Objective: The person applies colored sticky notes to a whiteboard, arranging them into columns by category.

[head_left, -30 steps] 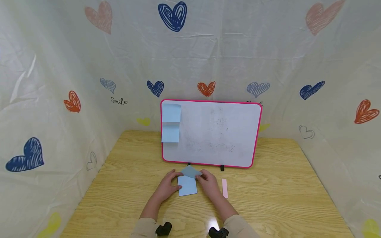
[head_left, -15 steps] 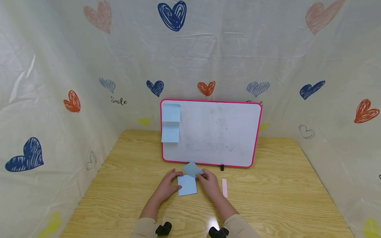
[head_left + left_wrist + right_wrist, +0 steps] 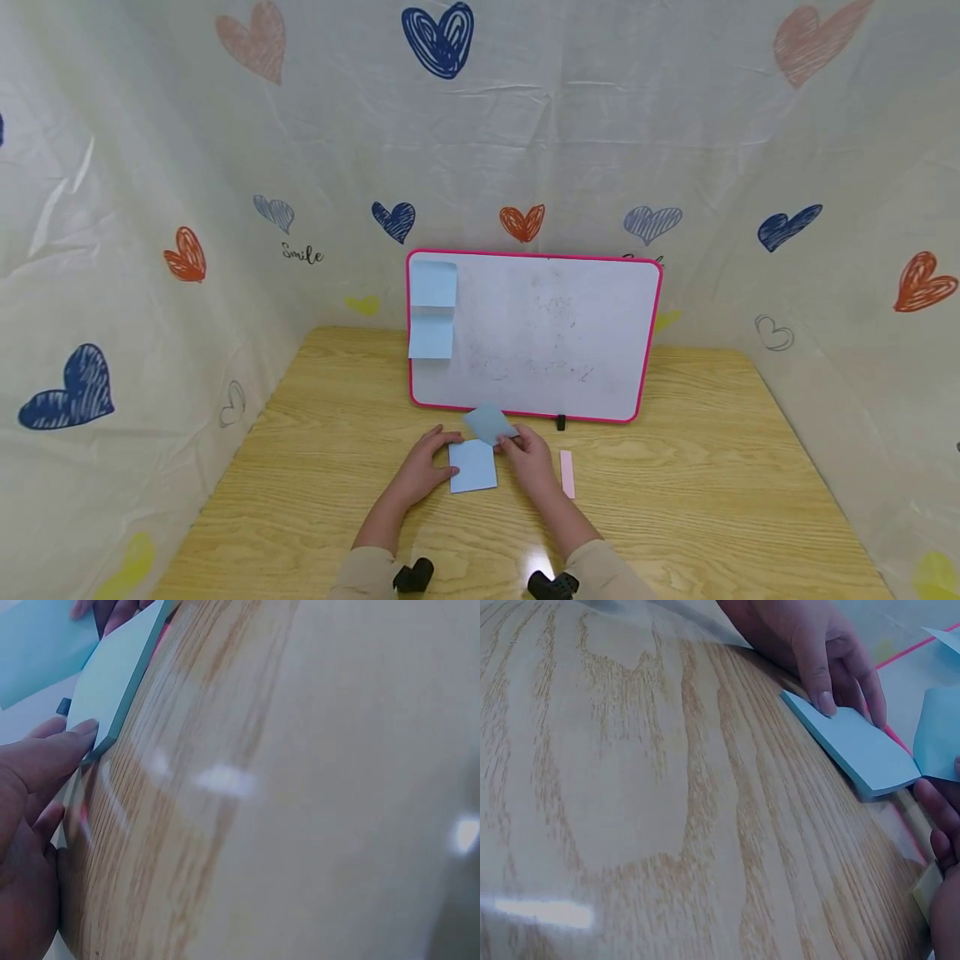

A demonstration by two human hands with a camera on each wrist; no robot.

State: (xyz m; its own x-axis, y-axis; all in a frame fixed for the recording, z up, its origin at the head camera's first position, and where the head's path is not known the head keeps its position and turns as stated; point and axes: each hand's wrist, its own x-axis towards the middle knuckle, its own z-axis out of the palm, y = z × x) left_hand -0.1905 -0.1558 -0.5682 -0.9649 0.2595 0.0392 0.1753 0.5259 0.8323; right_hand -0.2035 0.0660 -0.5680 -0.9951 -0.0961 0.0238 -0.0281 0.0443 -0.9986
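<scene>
A pad of light blue sticky notes (image 3: 472, 468) lies on the table in front of the whiteboard (image 3: 547, 333). My left hand (image 3: 422, 472) holds the pad by its left side, thumb on top near the front corner and fingers at the far corner. In the right wrist view the thick pad (image 3: 862, 746) shows its stacked edge. Between thumb and fingers my right hand (image 3: 530, 460) pinches a single blue sticky note (image 3: 489, 423) by its right corner. That note is raised beyond the pad's far edge, overlapping the board's lower frame in the head view.
Two blue sticky notes, an upper one (image 3: 433, 284) and a lower one (image 3: 431, 335), are stuck down the whiteboard's left side. A narrow pink strip (image 3: 567, 474) lies right of my right hand. One black foot (image 3: 560, 422) shows under the board. A heart-print curtain (image 3: 585, 150) hangs behind.
The pinched note has risen and shifted slightly away from the pad, towards the board, turning to show more of its face. My left hand and the pad have stayed in place.
</scene>
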